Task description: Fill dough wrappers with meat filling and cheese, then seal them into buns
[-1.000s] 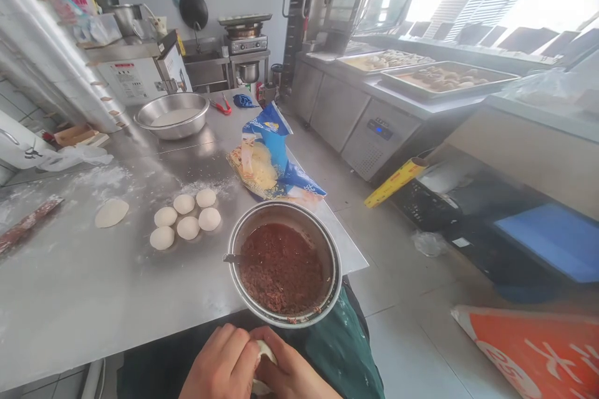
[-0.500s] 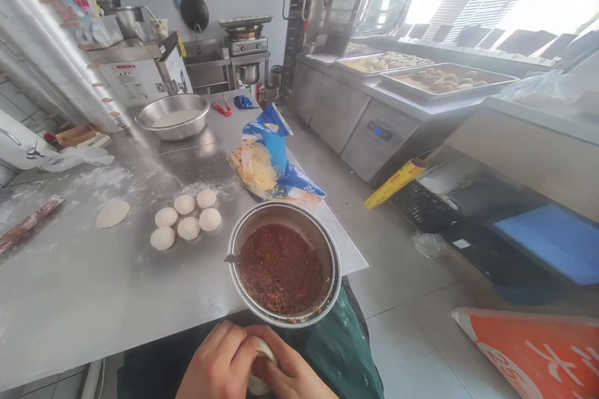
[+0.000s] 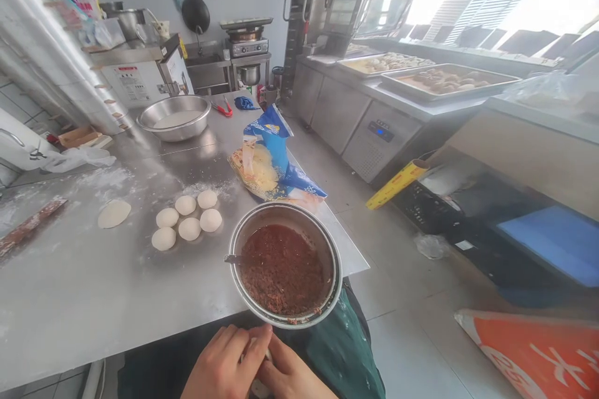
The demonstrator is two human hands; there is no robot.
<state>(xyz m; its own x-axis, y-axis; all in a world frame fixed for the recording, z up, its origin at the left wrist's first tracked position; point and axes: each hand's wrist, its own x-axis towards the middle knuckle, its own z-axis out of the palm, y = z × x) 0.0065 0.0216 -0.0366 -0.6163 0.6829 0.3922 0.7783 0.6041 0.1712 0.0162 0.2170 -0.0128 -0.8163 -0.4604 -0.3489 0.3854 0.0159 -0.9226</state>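
Observation:
My left hand [image 3: 222, 361] and my right hand [image 3: 291, 369] are at the bottom of the view, fingers closed around a piece of white dough [image 3: 260, 389]. Most of the dough is hidden by the fingers, so its full shape does not show. Just beyond my hands, a metal bowl [image 3: 281, 214] holds a dark reddish-brown crumbly filling [image 3: 283, 271]. A utensil handle [image 3: 233, 259] sticks out over the bowl's left rim. Several round dough balls [image 3: 189, 229] sit on the steel table [image 3: 107, 299], with a flattened dough disc [image 3: 114, 214] to their left.
A floury rolling pin [image 3: 32, 224] lies at the far left. Behind the bowl is a blue plastic bag [image 3: 276, 153]. Farther back are a wide steel basin [image 3: 174, 134] and red-handled tongs [image 3: 222, 110]. Filled trays [image 3: 449, 96] stand on the right counter.
My fingers have shifted and closed more tightly over the dough, so less of it shows. The bowl and the dough on the table stay where they were.

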